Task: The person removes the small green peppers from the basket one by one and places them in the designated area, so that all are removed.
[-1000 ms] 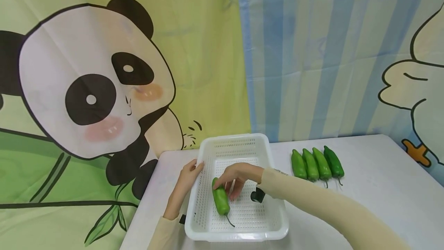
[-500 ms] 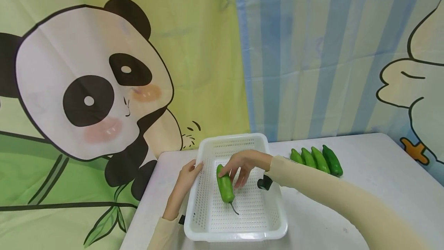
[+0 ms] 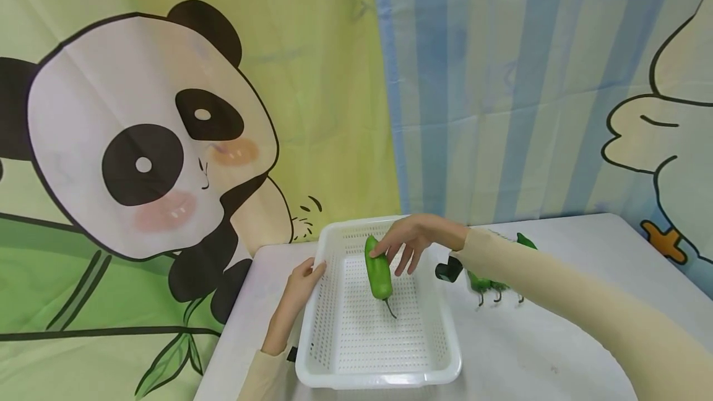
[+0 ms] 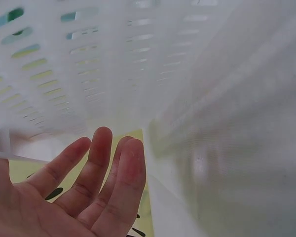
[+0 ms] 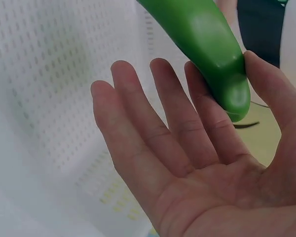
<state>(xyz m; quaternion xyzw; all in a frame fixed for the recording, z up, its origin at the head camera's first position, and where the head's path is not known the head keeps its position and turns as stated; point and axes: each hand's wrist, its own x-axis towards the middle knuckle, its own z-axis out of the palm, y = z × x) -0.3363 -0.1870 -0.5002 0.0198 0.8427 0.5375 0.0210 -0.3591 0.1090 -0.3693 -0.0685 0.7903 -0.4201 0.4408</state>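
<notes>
A green chili pepper [image 3: 379, 270] hangs above the white plastic basket [image 3: 379, 380], stem end down. My right hand [image 3: 409, 241] pinches its blunt end between thumb and index finger. In the right wrist view, the pepper [image 5: 207, 44] lies between those two digits while the other fingers of the right hand [image 5: 187, 163] spread apart. My left hand [image 3: 302, 282] holds the basket's left rim near the far corner. In the left wrist view, the left hand's [image 4: 84, 192] fingers extend along the basket's outer wall [image 4: 113, 74]; the thumb is hidden.
Several more green peppers [image 3: 480, 282] lie in a row on the white table [image 3: 518, 351], to the right of the basket, partly hidden behind my right sleeve [image 3: 535, 277]. A printed curtain [image 3: 334, 110] with a panda hangs behind the table.
My right hand has lifted the pepper and moved it away from me and to the right, still over the basket. The left hand stays at the rim.
</notes>
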